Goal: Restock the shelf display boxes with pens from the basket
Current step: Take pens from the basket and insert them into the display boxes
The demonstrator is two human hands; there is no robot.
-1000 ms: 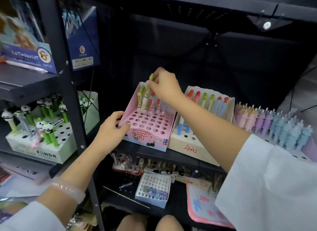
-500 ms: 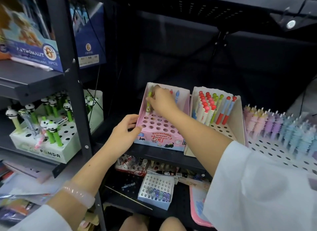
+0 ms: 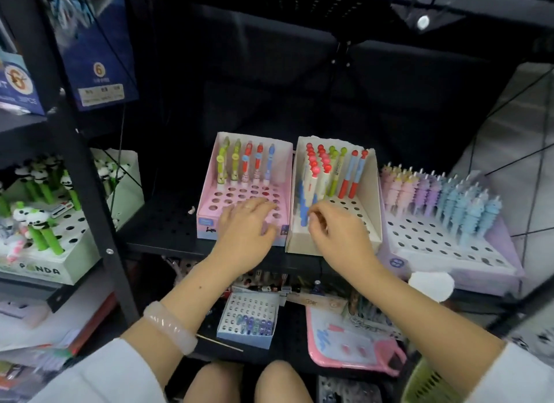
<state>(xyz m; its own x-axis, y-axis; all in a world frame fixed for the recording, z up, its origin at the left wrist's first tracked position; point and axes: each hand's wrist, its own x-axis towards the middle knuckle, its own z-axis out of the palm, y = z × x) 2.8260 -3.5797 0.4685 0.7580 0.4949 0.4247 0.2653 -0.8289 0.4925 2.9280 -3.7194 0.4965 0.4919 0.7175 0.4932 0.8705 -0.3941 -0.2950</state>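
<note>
A: Black metal shelving (image 3: 180, 243) fills the frame, post down the left side. Largest box on it?

B: Lilac display box (image 3: 443, 252), right of centre, pastel pens (image 3: 440, 195) standing along its back rows, front holes bare. Far left, a white panda box (image 3: 42, 267) with green panda pens.

A: Centre of frame?

B: Two boxes side by side, touching. Cream display box (image 3: 371, 198) holds red-topped pens (image 3: 317, 169) crowded at its back left. Pink display box (image 3: 281, 175) has five pens (image 3: 245, 163) in its back row only, two green, two red, one blue.

A: Hands?

B: Left hand (image 3: 242, 234) lies palm down on the pink box's front holes, fingers straight and spread, holding nothing. Right hand (image 3: 338, 237) sits over the cream box's front, fingers curled, fingertips close to a blue pen (image 3: 304, 210); whether it pinches it, cannot tell.

A: Basket?

B: Green basket (image 3: 428, 384) corner, bottom right of the frame. Contents not visible.

A: Smaller things?

B: Small white box (image 3: 248, 321) on the lower shelf, centre bottom; pale bracelet (image 3: 171, 327) on the left wrist.
</note>
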